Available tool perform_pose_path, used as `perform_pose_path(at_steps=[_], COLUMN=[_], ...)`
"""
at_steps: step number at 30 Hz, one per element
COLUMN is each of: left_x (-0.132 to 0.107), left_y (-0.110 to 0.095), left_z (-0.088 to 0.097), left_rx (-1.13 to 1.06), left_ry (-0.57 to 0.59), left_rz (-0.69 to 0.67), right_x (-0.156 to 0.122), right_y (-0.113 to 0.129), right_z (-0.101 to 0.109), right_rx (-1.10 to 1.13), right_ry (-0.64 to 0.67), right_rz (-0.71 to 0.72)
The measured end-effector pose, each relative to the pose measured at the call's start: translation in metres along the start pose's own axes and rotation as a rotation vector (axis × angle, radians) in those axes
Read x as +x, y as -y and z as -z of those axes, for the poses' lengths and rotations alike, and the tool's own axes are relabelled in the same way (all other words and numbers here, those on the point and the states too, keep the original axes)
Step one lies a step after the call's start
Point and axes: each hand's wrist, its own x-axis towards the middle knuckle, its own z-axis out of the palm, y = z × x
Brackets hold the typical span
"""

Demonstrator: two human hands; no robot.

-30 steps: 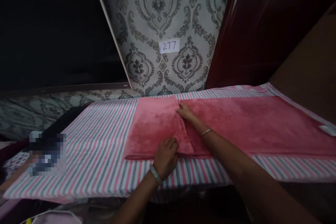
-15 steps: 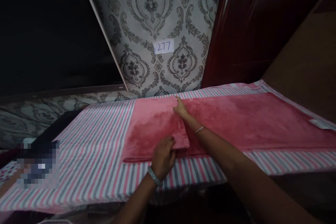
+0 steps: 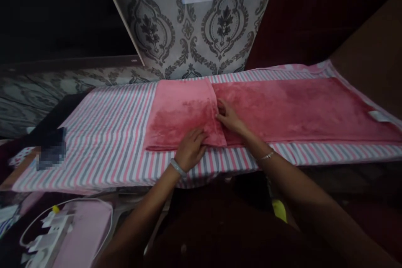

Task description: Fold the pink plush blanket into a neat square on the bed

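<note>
A plush pink-red blanket lies lengthwise on a striped cloth, its left end folded back over itself into a lighter flap. My left hand rests on the flap near the front edge, fingers laid on the fabric and thumb slightly apart. At the flap's right edge, my right hand has its fingers curled with thumb and forefinger at the hem. The underside of the fold is hidden.
The pink, grey and white striped cloth covers the table. A dark, partly pixelated object lies at its left. Below left is a power strip with a white cable. A black screen and a patterned wall stand behind.
My right hand has come down from the flap's far corner to the middle of its right edge. My left hand stays by the near corner. The view has tilted downward.
</note>
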Motion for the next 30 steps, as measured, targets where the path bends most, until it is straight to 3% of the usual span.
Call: perform_pose_path(at_steps=[4,8,16,20,30], left_x=[-0.018,-0.033,-0.039,-0.042,-0.059], left_y=[0.011,0.026,0.044,0.056,0.08], left_z=[0.021,0.046,0.074,0.086,0.106], left_rx=[0.074,0.159,0.33,0.303,0.14], left_ry=[-0.053,-0.109,-0.037,-0.034,0.022], left_rz=[-0.032,0.053,0.186,0.197,0.171], right_x=[-0.066,-0.097,-0.094,-0.092,-0.093], right_y=[0.018,0.042,0.056,0.056,0.057], right_z=[0.01,0.009,0.007,0.01,0.011], right_rx=[0.01,-0.077,-0.317,-0.38,-0.071], right_ry=[0.011,0.019,0.116,0.123,0.159], right_rz=[-0.135,-0.148,-0.102,-0.106,-0.2])
